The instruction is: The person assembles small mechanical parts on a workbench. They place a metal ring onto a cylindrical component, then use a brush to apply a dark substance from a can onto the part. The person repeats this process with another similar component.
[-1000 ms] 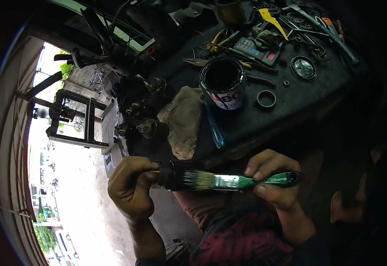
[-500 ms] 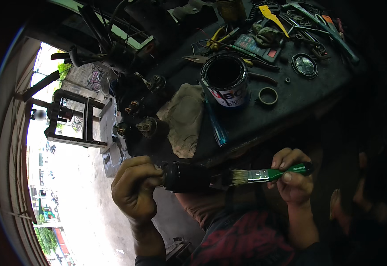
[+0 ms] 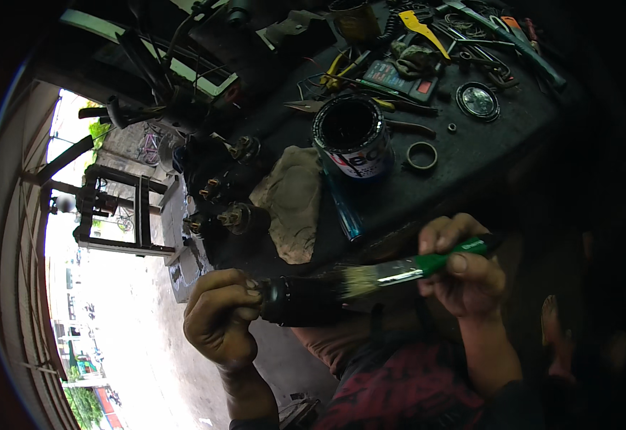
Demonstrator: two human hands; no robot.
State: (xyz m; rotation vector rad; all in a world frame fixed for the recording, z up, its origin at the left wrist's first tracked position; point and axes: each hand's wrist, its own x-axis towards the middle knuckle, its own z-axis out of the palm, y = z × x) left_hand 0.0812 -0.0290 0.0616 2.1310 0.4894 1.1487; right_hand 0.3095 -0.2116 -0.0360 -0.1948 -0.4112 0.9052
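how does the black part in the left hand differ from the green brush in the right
The black cylinder is short, thick and dark all over; the paintbrush is long and thin, with a green handle and pale bristles. The left hand grips the cylinder's end; the right hand pinches the brush handle. Both lie roughly level, meeting at the bristles.

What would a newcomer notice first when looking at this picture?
First, the green-handled paintbrush in the right hand, low in the middle, with its bristles on a black cylindrical part gripped by the left hand. Next, the open paint can on the dark workbench above the hands, with a crumpled rag to its left and a clutter of tools behind it.
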